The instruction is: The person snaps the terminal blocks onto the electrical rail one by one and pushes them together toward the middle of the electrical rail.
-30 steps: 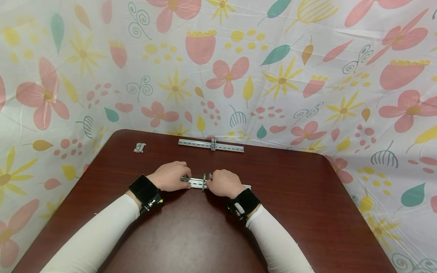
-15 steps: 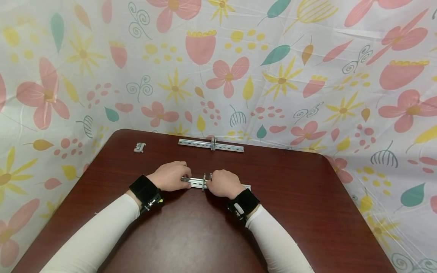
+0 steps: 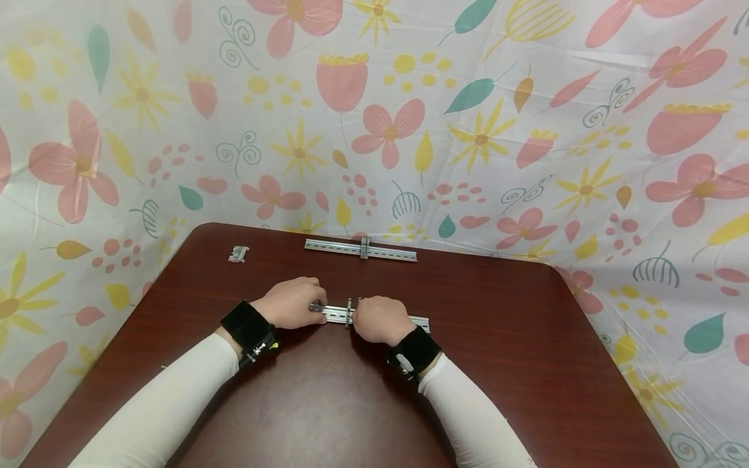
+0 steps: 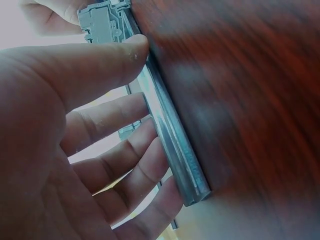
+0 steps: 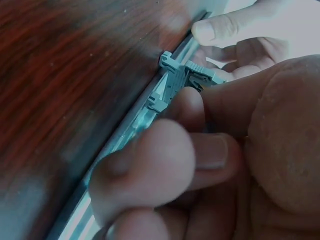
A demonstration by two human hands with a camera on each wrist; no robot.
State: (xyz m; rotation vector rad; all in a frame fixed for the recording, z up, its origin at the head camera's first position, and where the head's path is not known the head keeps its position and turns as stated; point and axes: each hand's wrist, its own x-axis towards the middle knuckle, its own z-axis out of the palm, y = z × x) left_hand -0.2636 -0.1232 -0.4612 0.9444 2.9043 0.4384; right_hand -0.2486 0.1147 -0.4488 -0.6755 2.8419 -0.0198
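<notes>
A slotted metal DIN rail (image 3: 336, 314) lies across the middle of the table. My left hand (image 3: 290, 303) grips its left end, with the thumb (image 4: 125, 57) on one edge and the fingers along the other. One grey terminal block (image 4: 102, 24) stands crosswise on the rail between my hands. Close to its right, my right hand (image 3: 383, 320) pinches a second terminal block (image 5: 157, 102), whose foot shows at the rail while curled fingers hide most of it. The right end of the rail emerges beyond this hand.
Farther back lies another DIN rail (image 3: 328, 245) with terminal blocks (image 3: 365, 247) at its middle. A loose grey piece (image 3: 238, 254) rests at the table's back left. Behind the dark wooden table (image 3: 497, 312) hangs a flowered curtain (image 3: 468, 149).
The second block has gone from tilted to upright beside the first one. My right hand has dipped slightly toward me, showing more of the rail's right end. The left hand keeps its grip.
</notes>
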